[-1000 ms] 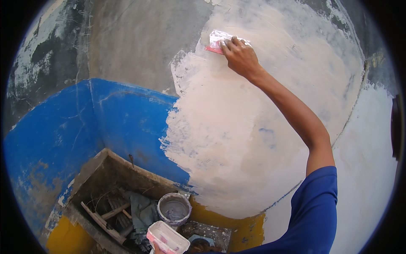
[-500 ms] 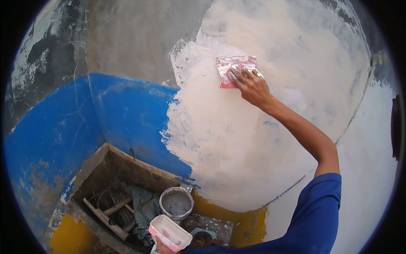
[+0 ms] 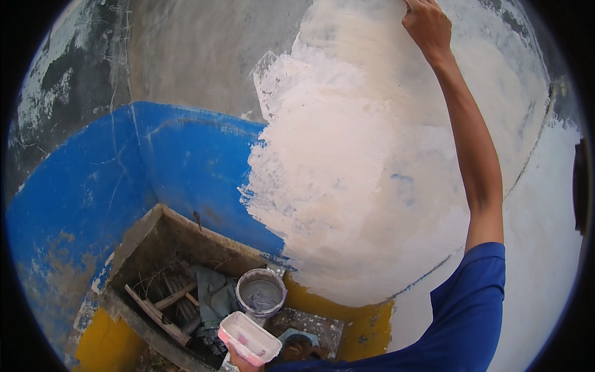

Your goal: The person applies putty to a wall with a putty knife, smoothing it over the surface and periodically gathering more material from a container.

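My right hand (image 3: 427, 28) is raised to the top edge of the view, its fingers bent against the upper wall. The red putty spreader it gripped half a second ago is cut off by the picture's edge. Pale cream putty (image 3: 347, 142) covers a broad patch of the wall below this hand, with a ragged left border. Low down, my left hand (image 3: 243, 363), partly hidden, is closed around a pink rectangular tub (image 3: 257, 354) with whitish putty smeared inside.
A round bucket (image 3: 261, 292) of greyish material stands behind the tub. Left of it, a concrete trough (image 3: 133, 239) holds a dark cloth (image 3: 214, 294) and wooden pieces (image 3: 158, 316). Blue paint (image 3: 192, 158) meets bare grey wall (image 3: 192, 56) above and yellow paint (image 3: 105, 344) below.
My right hand has swept up and to the right along the wall, arm straighter, carrying the spreader out of view. The left hand and tub stay almost in place.
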The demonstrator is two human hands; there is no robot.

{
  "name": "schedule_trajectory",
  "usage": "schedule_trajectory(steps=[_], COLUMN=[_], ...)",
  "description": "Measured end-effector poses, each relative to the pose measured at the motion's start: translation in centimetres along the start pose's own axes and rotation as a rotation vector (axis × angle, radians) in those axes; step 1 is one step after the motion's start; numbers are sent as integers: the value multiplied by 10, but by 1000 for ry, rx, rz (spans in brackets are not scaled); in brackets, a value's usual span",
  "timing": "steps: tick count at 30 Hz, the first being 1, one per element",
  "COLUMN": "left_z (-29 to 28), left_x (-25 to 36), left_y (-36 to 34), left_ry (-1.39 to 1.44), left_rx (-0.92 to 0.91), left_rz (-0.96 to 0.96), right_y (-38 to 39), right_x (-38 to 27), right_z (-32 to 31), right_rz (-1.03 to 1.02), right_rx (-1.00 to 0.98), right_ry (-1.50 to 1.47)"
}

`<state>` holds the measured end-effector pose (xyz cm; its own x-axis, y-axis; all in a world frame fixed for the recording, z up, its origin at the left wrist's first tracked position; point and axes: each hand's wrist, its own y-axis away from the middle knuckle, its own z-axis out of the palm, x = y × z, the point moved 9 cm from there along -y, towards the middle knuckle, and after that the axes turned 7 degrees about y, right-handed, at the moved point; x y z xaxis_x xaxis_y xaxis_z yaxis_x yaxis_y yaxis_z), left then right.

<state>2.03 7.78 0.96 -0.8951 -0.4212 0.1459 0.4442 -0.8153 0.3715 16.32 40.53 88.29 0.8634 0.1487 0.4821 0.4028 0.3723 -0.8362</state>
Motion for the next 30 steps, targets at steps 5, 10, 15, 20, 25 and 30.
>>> schedule_trajectory(steps=[5, 10, 15, 20, 25, 30], left_z=[-27, -23, 8, -21, -12, 50], left_x=[-10, -6, -3, -1, -6, -10], left_y=[-8, -9, -1, -4, -6, 15], left_ry=[8, -13, 28, -16, -27, -236], left_rx=[-97, -55, -148, 81, -98, -214], left_rz=[-26, -28, -73, -6, -49, -96], right_y=[102, 162, 161, 237, 135, 77], right_x=[-124, -186, -132, -175, -122, -56], right_z=[-9, -22, -25, -40, -61, -21], right_rz=[-284, -307, -233, -342, -148, -91], right_rx=[-81, -392, -159, -386, -191, -21], right_ry=[-143, -429, -265, -454, -443, -231])
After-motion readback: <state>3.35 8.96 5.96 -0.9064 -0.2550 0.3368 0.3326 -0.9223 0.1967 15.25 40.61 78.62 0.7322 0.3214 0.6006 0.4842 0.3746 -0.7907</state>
